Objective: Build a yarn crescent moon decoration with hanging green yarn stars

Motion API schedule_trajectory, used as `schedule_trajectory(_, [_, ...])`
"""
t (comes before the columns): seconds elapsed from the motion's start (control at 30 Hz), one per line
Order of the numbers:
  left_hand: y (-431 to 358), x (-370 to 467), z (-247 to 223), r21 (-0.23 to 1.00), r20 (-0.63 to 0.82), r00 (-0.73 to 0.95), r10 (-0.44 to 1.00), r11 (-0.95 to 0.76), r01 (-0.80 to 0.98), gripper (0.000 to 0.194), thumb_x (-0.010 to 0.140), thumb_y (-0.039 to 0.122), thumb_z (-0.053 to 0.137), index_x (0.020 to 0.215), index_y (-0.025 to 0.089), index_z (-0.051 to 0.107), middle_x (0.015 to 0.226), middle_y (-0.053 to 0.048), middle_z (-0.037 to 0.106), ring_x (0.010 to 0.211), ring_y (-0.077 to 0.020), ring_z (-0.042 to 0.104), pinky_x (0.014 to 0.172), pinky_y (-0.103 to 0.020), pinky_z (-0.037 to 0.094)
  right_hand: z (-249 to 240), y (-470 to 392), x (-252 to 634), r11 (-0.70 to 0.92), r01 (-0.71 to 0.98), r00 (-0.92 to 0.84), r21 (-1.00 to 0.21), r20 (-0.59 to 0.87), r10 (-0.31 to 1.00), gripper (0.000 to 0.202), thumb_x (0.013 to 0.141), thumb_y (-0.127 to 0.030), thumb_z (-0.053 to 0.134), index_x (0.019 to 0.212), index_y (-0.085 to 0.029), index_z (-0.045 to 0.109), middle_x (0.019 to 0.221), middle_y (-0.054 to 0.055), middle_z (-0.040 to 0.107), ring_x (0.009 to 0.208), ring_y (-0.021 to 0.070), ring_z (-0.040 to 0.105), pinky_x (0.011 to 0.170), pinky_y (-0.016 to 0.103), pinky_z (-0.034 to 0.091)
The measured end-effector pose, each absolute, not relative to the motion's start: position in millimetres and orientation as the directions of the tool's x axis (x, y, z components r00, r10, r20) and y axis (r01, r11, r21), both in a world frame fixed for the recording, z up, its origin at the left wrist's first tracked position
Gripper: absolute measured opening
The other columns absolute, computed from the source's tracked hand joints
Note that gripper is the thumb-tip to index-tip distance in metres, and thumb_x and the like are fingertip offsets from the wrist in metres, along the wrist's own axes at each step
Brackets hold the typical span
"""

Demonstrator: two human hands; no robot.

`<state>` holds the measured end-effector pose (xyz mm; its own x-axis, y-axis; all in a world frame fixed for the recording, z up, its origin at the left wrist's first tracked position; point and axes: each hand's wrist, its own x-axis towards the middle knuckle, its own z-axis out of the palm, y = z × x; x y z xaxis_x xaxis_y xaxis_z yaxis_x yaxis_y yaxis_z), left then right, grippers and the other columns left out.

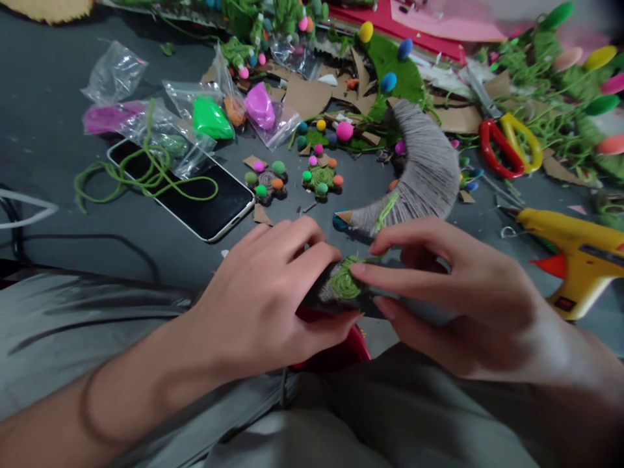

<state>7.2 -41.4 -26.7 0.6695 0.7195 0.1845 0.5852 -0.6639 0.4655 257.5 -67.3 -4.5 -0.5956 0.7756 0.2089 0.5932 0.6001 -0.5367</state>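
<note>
Near the table's front edge, my left hand (pixel 273 292) is closed around a small dark grey piece topped with a green yarn coil (pixel 347 278). Part of that piece is hidden behind my fingers. One fingertip of my right hand (pixel 453 296) touches the coil, while its thumb and other fingers stay apart. Just beyond my hands lies a crescent wrapped in grey yarn (pixel 431 169), with a bit of green yarn near its lower tip. Two small yarn pieces ringed with coloured balls, a green one (pixel 322 175) and a grey one (pixel 266 184), rest past my left hand.
A yellow glue gun (pixel 570 253) lies at right, below red-and-yellow-handled scissors (pixel 511 140). At left, green cord (pixel 146 172) trails over a phone (pixel 195 205). Bags of coloured clay (pixel 212 118), cardboard scraps (pixel 307 97) and green yarn decorations (pixel 526 84) crowd the back.
</note>
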Motion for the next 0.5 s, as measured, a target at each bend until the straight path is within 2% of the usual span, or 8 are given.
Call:
schedule_trajectory(0.1, [-41.1,8.0,-25.6,0.494,0.198,0.662,0.723,-0.657,0.569,0.041,0.082,0.049,0.072,0.103,0.015,0.069,0.103,-0.009,0.064,0.089,-0.0248,0.063,0.074,-0.04,0.049,-5.9,-70.6,255.0,0.615,0.611,-0.63,-0.499,0.164,0.759,0.043,0.087,-0.021,0.068,0.129,-0.028,0.067,0.132,0.008,0.058,0.082,0.0147,0.063,0.069,0.031,0.057])
schedule_trajectory(0.3, [-42.0,8.4,-23.8,0.543,0.198,0.659,0.726,-0.641,0.542,0.035,0.08,0.044,0.073,0.1,0.016,0.067,0.105,-0.008,0.064,0.09,-0.0243,0.063,0.075,-0.04,0.05,-5.5,-73.6,254.5,0.653,0.629,-0.664,-0.422,0.145,0.733,0.046,0.089,-0.024,0.065,0.133,-0.031,0.062,0.137,0.009,0.058,0.095,0.022,0.066,0.081,0.038,0.061])
schedule_trajectory(0.5, [-41.2,8.7,-21.5,0.543,0.209,0.656,0.726,-0.644,0.539,0.036,0.083,0.045,0.072,0.102,0.015,0.066,0.104,-0.008,0.063,0.09,-0.0235,0.062,0.075,-0.04,0.049,1.3,-71.6,259.9,0.57,0.619,-0.57,-0.541,0.189,0.799,0.047,0.085,-0.019,0.068,0.132,-0.026,0.066,0.13,0.008,0.057,0.077,0.0129,0.064,0.066,0.031,0.056])
